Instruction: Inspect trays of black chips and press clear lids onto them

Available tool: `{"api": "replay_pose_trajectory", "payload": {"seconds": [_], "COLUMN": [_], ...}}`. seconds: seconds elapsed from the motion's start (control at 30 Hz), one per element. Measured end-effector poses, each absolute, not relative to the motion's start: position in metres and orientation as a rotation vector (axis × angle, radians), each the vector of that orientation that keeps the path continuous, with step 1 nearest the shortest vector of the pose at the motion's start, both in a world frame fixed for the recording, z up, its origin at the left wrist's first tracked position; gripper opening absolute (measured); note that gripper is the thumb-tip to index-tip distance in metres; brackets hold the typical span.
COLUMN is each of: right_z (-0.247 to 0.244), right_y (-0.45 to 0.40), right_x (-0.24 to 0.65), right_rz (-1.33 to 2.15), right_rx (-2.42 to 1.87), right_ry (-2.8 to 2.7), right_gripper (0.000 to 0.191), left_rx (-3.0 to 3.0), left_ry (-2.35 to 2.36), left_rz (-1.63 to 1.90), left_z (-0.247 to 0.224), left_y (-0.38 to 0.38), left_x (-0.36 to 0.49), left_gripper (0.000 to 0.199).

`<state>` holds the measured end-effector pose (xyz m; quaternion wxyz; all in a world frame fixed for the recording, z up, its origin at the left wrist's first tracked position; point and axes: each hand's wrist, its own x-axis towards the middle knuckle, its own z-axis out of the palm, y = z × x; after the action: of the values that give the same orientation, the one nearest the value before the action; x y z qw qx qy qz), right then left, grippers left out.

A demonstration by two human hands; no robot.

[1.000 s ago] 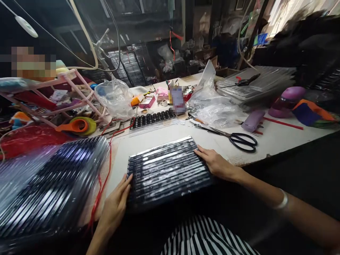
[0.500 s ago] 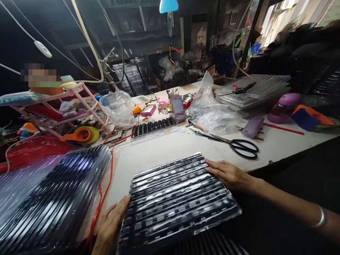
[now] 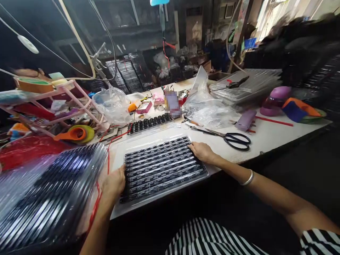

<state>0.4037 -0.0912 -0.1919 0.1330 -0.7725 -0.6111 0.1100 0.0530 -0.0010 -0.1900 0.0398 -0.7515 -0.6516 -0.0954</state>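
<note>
A clear plastic tray (image 3: 162, 166) with rows of small black parts lies at the front edge of the white table. My left hand (image 3: 114, 183) grips its left edge, the fingers partly hidden by the rim. At the tray's upper right corner, my right hand (image 3: 202, 151) is closed on the edge, with a silver bangle on that wrist. A tall stack of similar trays (image 3: 50, 194) stands to the left of my left hand. Black-handled scissors (image 3: 235, 140) lie on the table beyond my right hand.
Behind the tray lie another row of black parts (image 3: 150, 124) and clear plastic bags (image 3: 212, 111). A pink rack (image 3: 79, 102) stands at the left, near a person's head. Red string (image 3: 108, 159) runs beside the stack. A purple bottle (image 3: 276, 101) is at right.
The tray has moved forward from close to my body and now lies flatter at the table's front edge. Both hands have gone with it, and my right hand's fingers have closed on its edge.
</note>
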Motion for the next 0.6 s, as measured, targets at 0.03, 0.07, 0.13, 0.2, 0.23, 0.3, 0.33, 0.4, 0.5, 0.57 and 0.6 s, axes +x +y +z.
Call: {"api": "replay_pose_trajectory", "payload": {"seconds": [0.03, 0.07, 0.13, 0.2, 0.23, 0.3, 0.33, 0.4, 0.5, 0.57, 0.6], "right_z": [-0.195, -0.197, -0.198, -0.196, -0.196, -0.194, -0.194, -0.192, -0.187, -0.184, -0.181], "right_y": [-0.091, -0.091, -0.093, -0.095, -0.096, -0.098, -0.098, -0.096, -0.087, -0.079, -0.074], "right_x": [0.403, 0.402, 0.401, 0.401, 0.401, 0.403, 0.404, 0.407, 0.412, 0.416, 0.417], "right_rz": [0.317, 0.308, 0.275, 0.214, 0.170, 0.075, 0.039, 0.014, 0.056, 0.087, 0.100], "right_rx": [-2.275, -2.304, -2.337, -2.323, -2.299, -2.225, -2.177, -2.063, -1.860, -1.751, -1.713], "right_ry": [-1.782, -1.793, -1.814, -1.841, -1.858, -1.912, -1.956, -2.085, -2.316, -2.425, -2.464], "right_gripper": [0.041, 0.041, 0.043, 0.045, 0.048, 0.051, 0.048, 0.037, 0.031, 0.026, 0.022], "left_rx": [-2.288, -2.261, -2.236, -2.328, -2.411, -2.586, -2.648, -2.693, -2.691, -2.690, -2.690], "left_ry": [-2.027, -2.062, -2.030, -1.832, -1.710, -1.516, -1.476, -1.458, -1.443, -1.423, -1.412], "left_rz": [-0.233, -0.187, -0.161, -0.162, -0.143, -0.073, -0.036, -0.005, -0.009, -0.027, -0.043], "left_z": [-0.194, -0.197, -0.200, -0.200, -0.201, -0.204, -0.206, -0.210, -0.213, -0.213, -0.213], "left_y": [-0.003, -0.006, -0.015, -0.025, -0.030, -0.037, -0.039, -0.040, -0.039, -0.038, -0.038], "left_x": [0.057, 0.061, 0.071, 0.084, 0.091, 0.102, 0.106, 0.109, 0.108, 0.105, 0.104], "left_gripper": [0.067, 0.065, 0.062, 0.058, 0.057, 0.055, 0.054, 0.055, 0.059, 0.061, 0.061]}}
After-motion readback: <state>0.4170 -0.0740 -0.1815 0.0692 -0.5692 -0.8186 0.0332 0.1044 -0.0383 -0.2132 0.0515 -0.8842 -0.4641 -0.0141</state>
